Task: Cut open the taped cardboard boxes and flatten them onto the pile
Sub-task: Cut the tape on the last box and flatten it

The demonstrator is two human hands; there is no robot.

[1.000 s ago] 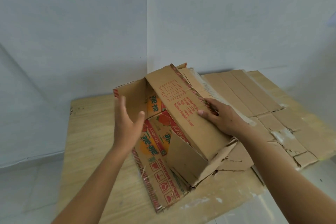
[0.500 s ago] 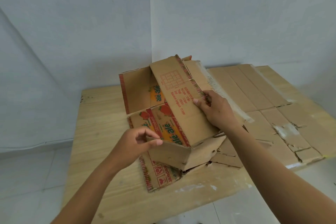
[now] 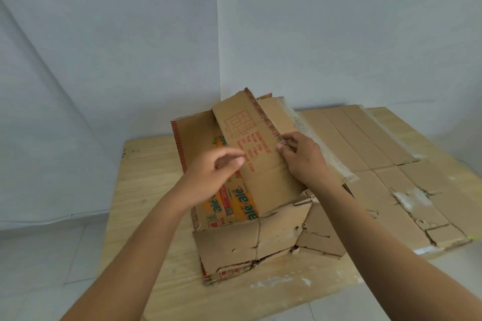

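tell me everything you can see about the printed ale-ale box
The printed box is brown cardboard with red striped edges, red text and a grid drawing on one panel, and orange alé-alé branding on others. It is opened and half collapsed: that panel stands tilted, and torn flaps lie flat at the near side. It rests on the table, beside the flattened pile. The right hand grips the tilted panel's edge; the left hand hovers, blurred.

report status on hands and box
Right hand grips box panel edge. Left hand loosely curled, empty, over it. Box half collapsed, pile at its right. Nothing blocking.
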